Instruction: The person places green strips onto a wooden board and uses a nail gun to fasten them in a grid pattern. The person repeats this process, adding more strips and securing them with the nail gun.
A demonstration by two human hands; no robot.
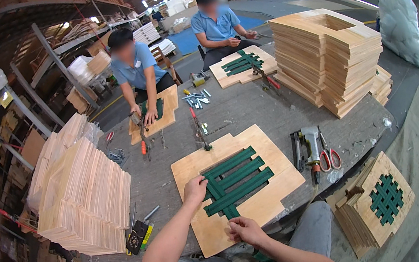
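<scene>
Plainly, green webbing [239, 192] lay over a wooden panel [287, 182]

Through the head view, my only one, I saw the panel flat on the grey worktop [256, 108], right before the wearer. The webbing ran slantwise across the panel's middle, with a crossing strip at its near left. The left hand [195, 189] was curled, its fingertips at the webbing's left edge; I could not tell whether they pinched it. The right hand [247, 231] had its fingers bent together by the webbing's near end, and I could not make out any grip there either. Right of the panel I had a staple gun [309, 144] beside red-handled scissors [331, 159]. Stacked wooden pieces [89, 194] stood at the left. Across the worktop, two co-workers in blue shirts sat, each with another webbed panel.
</scene>
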